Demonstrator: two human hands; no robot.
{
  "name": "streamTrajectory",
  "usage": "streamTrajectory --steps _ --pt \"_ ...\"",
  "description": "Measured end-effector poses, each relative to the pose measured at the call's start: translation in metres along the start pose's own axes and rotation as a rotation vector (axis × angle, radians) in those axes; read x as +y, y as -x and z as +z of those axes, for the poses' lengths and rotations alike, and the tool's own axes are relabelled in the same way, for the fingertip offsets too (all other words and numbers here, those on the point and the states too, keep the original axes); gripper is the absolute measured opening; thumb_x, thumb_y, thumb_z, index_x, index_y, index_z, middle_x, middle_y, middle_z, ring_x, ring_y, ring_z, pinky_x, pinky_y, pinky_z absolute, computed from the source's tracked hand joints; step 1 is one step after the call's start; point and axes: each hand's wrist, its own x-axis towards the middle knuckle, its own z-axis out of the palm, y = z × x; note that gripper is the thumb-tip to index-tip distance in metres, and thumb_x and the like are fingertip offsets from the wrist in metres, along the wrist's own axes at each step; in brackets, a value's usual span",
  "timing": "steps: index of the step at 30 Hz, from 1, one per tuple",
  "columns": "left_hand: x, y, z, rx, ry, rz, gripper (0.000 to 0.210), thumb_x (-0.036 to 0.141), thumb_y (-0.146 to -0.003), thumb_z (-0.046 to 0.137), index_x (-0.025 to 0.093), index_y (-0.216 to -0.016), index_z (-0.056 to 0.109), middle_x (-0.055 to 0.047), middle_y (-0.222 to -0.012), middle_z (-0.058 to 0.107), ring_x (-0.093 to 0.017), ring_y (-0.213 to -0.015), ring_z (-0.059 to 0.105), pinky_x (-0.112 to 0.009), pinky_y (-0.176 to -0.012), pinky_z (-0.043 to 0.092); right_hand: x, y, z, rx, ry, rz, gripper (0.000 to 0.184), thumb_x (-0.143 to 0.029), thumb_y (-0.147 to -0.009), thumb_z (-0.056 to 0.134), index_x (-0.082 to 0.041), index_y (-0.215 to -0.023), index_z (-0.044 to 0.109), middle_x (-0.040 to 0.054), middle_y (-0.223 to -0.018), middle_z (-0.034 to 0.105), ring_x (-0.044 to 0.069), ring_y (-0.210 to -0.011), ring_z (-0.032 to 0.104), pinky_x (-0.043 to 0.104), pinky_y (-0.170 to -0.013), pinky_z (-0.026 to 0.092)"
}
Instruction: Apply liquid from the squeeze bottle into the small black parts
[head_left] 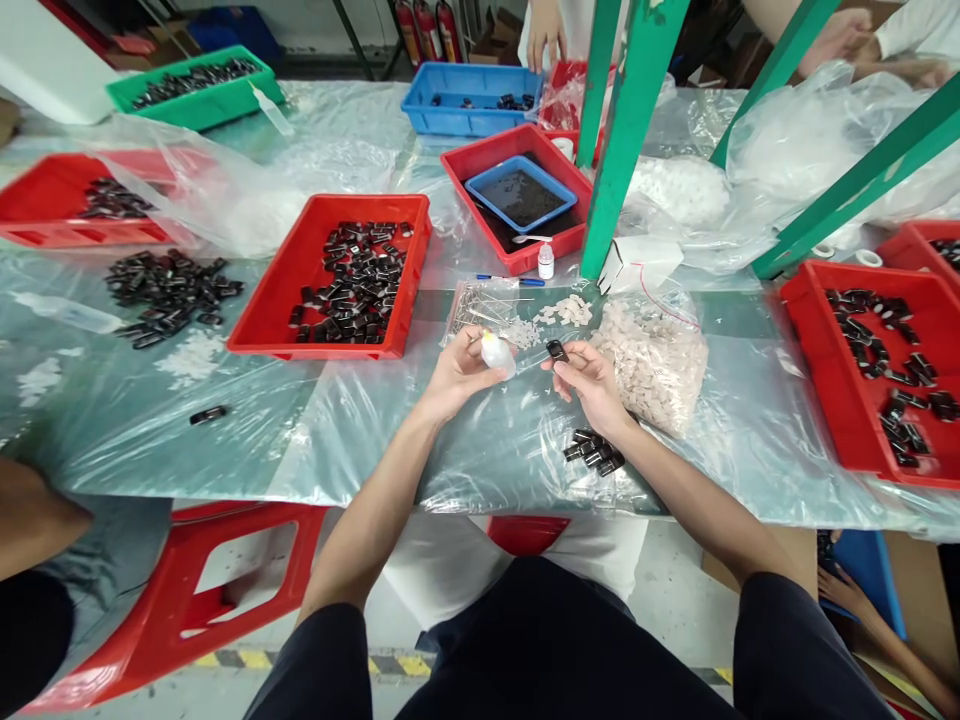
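Bottle [498, 358]: translucent plas., smooth, soft sheen. Black piece [556, 350]: smooth & glossy, looks like plas. Table cover [360, 440]: clear plas. film, v. shiny, wrinkled. Tray [322, 350]: smooth red plas., semi-gloss. Bag [660, 375]: thin clear plas., crinkly. Post [626, 130]: smooth green paint, semi-gloss. Shirt [555, 640]: dark cloth, matt. Stool [176, 575]: glossy red plas.

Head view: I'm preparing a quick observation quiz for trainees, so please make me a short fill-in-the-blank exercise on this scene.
1. The translucent squeeze bottle is in the person's ____ hand.
2. The right hand holds a small ____ part.
3. The small blue tray sits inside a larger ____ tray.
4. In the background stand ____ red fire extinguishers.

Missing words: left; black; red; three.
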Motion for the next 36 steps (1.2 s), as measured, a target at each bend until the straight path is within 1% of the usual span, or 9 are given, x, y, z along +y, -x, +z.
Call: streamTrajectory --steps 4,8,12,18,21,24,28,32,36 --pt "-0.016 0.001 0.009 -0.144 -0.198 0.010 0.052 0.037 -0.075 0.093 0.021 -0.109 0.056 -0.009 -0.114 0.077 -0.021 -0.100 0.074 -0.033 -0.088 0.057 -0.002 0.001 0.001 -0.009 -0.039 0.011 0.041 -0.046 -0.075 0.091 -0.025 -0.095 0.061 0.0003 -0.087 0.079 0.010 -0.055 0.055 0.024 -0.046 0.037" --pt "-0.030 0.001 0.012 -0.159 -0.340 0.044 0.047 0.037 -0.079 0.088 0.020 -0.111 0.058 -0.009 -0.113 0.072 -0.021 -0.105 0.072 -0.035 -0.094 0.055 0.000 0.002 0.001 -0.023 -0.030 0.002 0.043 -0.045 -0.075 0.091 -0.024 -0.096 0.060 0.0004 -0.085 0.079 0.011 -0.056 0.057 0.023 -0.046 0.037" --pt "-0.018 0.001 -0.004 -0.187 -0.537 0.099 0.055 0.037 -0.078 0.089 0.020 -0.122 0.063 -0.011 -0.124 0.071 -0.024 -0.114 0.069 -0.037 -0.100 0.053 0.001 0.000 -0.002 -0.040 0.019 0.009 0.044 -0.049 -0.077 0.089 -0.025 -0.097 0.058 0.0009 -0.086 0.078 0.011 -0.057 0.057 0.024 -0.047 0.039" --pt "0.005 0.003 -0.022 -0.199 -0.846 0.110 0.022 0.042 -0.086 0.078 0.020 -0.087 0.075 -0.004 -0.084 0.073 -0.019 -0.078 0.065 -0.030 -0.074 0.048 0.001 0.000 -0.003 -0.057 0.037 0.004 0.044 -0.050 -0.076 0.089 -0.025 -0.095 0.058 0.0004 -0.084 0.077 0.011 -0.056 0.056 0.025 -0.047 0.039" --pt "0.000 0.003 -0.018 -0.278 -0.967 0.109 0.013 0.035 -0.085 0.076 0.022 -0.085 0.077 -0.004 -0.081 0.072 -0.019 -0.073 0.063 -0.029 -0.070 0.045 0.003 0.001 -0.002 -0.081 0.058 -0.013 0.044 -0.050 -0.077 0.089 -0.025 -0.096 0.058 -0.0005 -0.080 0.076 0.011 -0.057 0.057 0.024 -0.047 0.039" --pt "-0.003 0.004 -0.014 -0.271 -1.028 0.121 0.010 0.026 -0.084 0.069 0.023 -0.085 0.078 -0.004 -0.082 0.073 -0.020 -0.073 0.063 -0.030 -0.071 0.044 0.004 0.001 -0.002 -0.107 0.078 -0.021 0.044 -0.050 -0.078 0.089 -0.025 -0.097 0.058 -0.0004 -0.080 0.076 0.011 -0.057 0.058 0.023 -0.047 0.039" --pt "0.004 0.005 -0.014 -0.167 -0.909 0.129 0.011 0.028 -0.086 0.070 0.023 -0.085 0.081 -0.004 -0.081 0.073 -0.019 -0.073 0.063 -0.031 -0.071 0.045 0.005 0.001 -0.003 -0.110 0.093 -0.009 0.046 -0.053 -0.077 0.089 -0.024 -0.097 0.059 0.0007 -0.081 0.077 0.012 -0.057 0.057 0.024 -0.047 0.039" --pt "0.017 0.007 -0.006 0.056 -0.514 0.183 0.017 0.038 -0.083 0.082 0.021 -0.084 0.083 -0.007 -0.084 0.077 -0.019 -0.075 0.065 -0.030 -0.069 0.047 0.005 0.002 -0.002 -0.121 0.173 -0.040 0.046 -0.056 -0.079 0.087 -0.024 -0.098 0.059 0.0029 -0.086 0.079 0.013 -0.059 0.059 0.026 -0.050 0.042" --pt "0.021 0.010 0.010 0.066 -0.204 0.147 0.024 0.043 -0.073 0.093 0.021 -0.076 0.084 -0.006 -0.075 0.075 -0.017 -0.071 0.065 -0.030 -0.069 0.050 0.007 0.007 0.001 -0.178 0.304 -0.106 0.041 -0.056 -0.085 0.082 -0.023 -0.099 0.061 0.0058 -0.090 0.081 0.016 -0.069 0.067 0.030 -0.060 0.048"
